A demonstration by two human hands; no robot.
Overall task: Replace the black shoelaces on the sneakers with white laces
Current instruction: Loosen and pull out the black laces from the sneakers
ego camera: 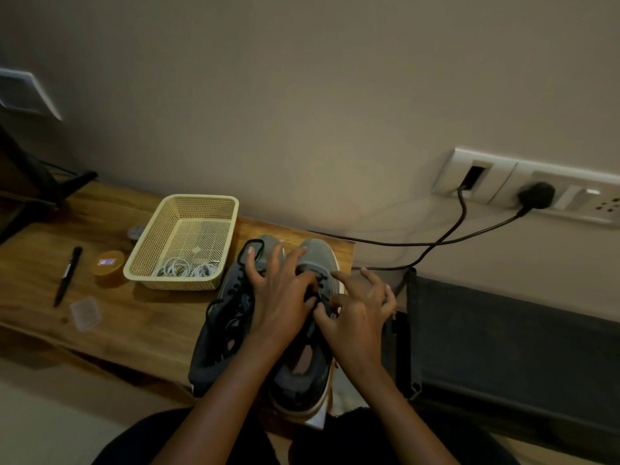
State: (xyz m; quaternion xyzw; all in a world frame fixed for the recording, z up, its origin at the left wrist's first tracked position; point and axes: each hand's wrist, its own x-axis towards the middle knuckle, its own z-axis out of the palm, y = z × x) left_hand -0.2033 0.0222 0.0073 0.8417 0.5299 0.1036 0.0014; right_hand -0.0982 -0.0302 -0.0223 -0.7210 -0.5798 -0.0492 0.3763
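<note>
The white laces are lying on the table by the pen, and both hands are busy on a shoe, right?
Not quite: the head view shows the white laces lying in the basket, not by the pen. The left hand and right hand are busy on a shoe.

Grey across the sneakers (313,256), nearer charcoal on the one beside the basket, with a pale cream sole rim on the other. Black laces (231,292) on both. White laces (176,266) in a pale yellow basket (201,199), patterned all over with a fine mesh of small holes. Warm brown wood grain on the worktop (134,317). Black pen (68,273); amber-brown round tub (107,266) with a red, white and blue label; clear, colourless little box (85,312). Plain beige wall (302,95), white socket plate (496,182), black plug (536,195) and black cables (436,244). Dark, near-black panel (503,330) at the right edge.
</note>
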